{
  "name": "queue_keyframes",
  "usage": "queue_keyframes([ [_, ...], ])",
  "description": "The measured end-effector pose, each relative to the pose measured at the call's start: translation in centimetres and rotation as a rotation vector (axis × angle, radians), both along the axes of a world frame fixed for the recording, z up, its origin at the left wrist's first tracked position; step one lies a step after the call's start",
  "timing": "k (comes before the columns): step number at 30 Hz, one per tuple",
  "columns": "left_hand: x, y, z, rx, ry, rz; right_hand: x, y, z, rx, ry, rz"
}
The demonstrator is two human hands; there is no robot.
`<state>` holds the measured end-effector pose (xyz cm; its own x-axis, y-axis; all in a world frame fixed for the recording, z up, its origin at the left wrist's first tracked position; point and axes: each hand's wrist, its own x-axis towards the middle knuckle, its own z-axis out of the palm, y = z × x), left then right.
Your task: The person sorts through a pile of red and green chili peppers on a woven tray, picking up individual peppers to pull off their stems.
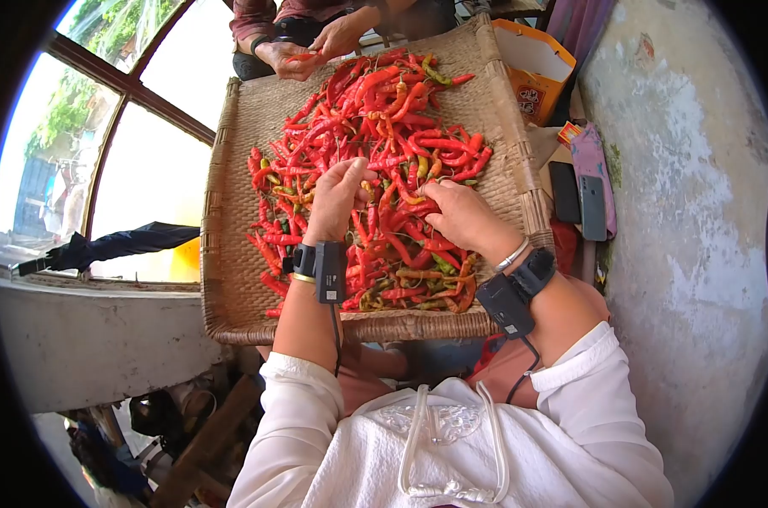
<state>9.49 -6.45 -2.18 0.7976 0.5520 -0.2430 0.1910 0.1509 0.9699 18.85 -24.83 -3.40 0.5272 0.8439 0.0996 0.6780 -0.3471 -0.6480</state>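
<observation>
A heap of chili peppers (384, 135), mostly red with some orange and green, lies on a woven tray (257, 110). My left hand (337, 199) is above the left middle of the heap, with thumb and fingers drawn together. Whatever sits between those fingertips is too small to make out. To its right, my right hand (464, 216) reaches into the peppers with its fingers closed. An orange-red chili pepper (408, 193) extends from its fingertips toward my left hand. Both wrists wear black devices with cables.
Across the tray, another person's hands (312, 52) hold a red chili. An orange box (532, 72) and two phones (594, 207) are on the right, beside the peeling wall (680, 212). A folded black umbrella (121, 247) lies by the window at left.
</observation>
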Motion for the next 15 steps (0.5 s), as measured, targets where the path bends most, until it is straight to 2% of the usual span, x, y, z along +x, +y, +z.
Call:
queue_keyframes([
  [2, 0.1, -0.6, -1.7, 0.255, 0.168, -0.293, -0.1, 0.2, -0.5, -0.032, -0.034, 0.000],
  [5, 0.2, -1.9, -1.4, 0.501, 0.219, -0.481, -0.1, 0.3, 0.1, -0.084, -0.126, 0.040],
  [6, 0.1, -2.0, -0.9, 0.500, 0.219, -0.483, 0.1, 0.3, 0.5, -0.048, -0.077, 0.010],
  [8, 0.0, -2.2, -0.4, 0.254, 0.134, -0.485, 0.4, 0.0, 1.8, -0.015, -0.028, -0.019],
  [11, -0.2, -2.9, -0.4, 0.310, 0.001, -0.519, 1.0, -0.4, 3.3, 0.228, 0.333, -0.136],
  [12, -0.2, -2.9, -0.5, 0.308, 0.002, -0.520, 1.1, -0.4, 3.6, 0.227, 0.334, -0.137],
  [14, -0.1, -2.9, -0.6, 0.298, 0.061, -0.541, 1.4, -0.5, 4.4, 0.321, 0.682, -0.211],
  [15, -0.1, -2.9, -0.7, 0.297, 0.063, -0.543, 1.6, -0.5, 4.6, 0.367, 0.728, -0.213],
])
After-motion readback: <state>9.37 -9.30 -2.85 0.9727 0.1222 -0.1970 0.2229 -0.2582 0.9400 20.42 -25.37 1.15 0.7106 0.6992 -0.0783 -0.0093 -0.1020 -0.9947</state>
